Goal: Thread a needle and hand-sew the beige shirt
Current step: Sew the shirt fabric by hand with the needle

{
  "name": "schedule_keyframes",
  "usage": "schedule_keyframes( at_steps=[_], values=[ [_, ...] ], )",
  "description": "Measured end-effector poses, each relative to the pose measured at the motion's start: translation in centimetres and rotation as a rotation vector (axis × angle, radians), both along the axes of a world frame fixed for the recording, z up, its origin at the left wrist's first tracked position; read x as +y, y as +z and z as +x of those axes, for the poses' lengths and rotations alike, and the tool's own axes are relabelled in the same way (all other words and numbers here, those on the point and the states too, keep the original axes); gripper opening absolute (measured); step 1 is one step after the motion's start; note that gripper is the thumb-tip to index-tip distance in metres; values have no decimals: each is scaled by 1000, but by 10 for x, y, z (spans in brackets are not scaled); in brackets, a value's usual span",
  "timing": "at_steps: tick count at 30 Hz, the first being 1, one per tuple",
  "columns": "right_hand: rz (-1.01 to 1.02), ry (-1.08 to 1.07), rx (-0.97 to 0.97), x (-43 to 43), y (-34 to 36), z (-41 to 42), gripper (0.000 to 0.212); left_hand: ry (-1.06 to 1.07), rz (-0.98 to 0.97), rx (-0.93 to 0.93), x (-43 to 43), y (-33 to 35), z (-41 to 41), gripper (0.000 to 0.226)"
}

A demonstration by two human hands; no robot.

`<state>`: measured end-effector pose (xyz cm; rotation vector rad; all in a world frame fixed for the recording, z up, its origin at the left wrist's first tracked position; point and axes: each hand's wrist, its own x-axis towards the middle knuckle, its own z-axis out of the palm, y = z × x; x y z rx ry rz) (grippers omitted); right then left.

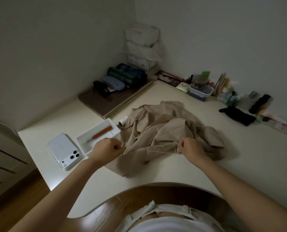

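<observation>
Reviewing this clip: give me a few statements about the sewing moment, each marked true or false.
1. A thread is stretched between the left hand and the right hand, each pinching it. True.
2. The phone lies screen up. False: its back, with the camera lenses, faces up.
3. The orange-handled tool lies inside the white tray. True.
4. The spool sits right of the beige shirt. False: it lies at the shirt's left edge, beside the tray.
5. The shirt is folded flat. False: it lies crumpled in a heap.
</observation>
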<state>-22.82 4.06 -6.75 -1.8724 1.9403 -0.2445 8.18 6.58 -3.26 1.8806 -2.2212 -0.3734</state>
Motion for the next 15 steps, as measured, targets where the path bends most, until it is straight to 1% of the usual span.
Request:
schedule_keyframes(
  at_steps=[2,4,7,9,11,13,15],
  values=[
    [-1,-2,-16,1,0,0,38,10,-14,10,-1,-1,2,35],
    [-1,-7,-24,2,0,1,37,-13,-23,7,2,-3,1,48],
    [0,-21,-30,2,-2,4,37,-125,-33,0,7,-3,-3,63],
    [-4,-51,-43,3,-2,1,37,-189,-55,-52,10,-2,-3,59],
    [-6,-109,-59,2,-3,-6,36,-207,-50,-96,9,-6,3,44],
    [6,-138,-73,1,-3,-11,32,-183,-57,-78,11,-14,9,32],
    [24,-111,-60,0,-1,-10,30,-160,-103,-36,11,-19,10,34]
  ],
)
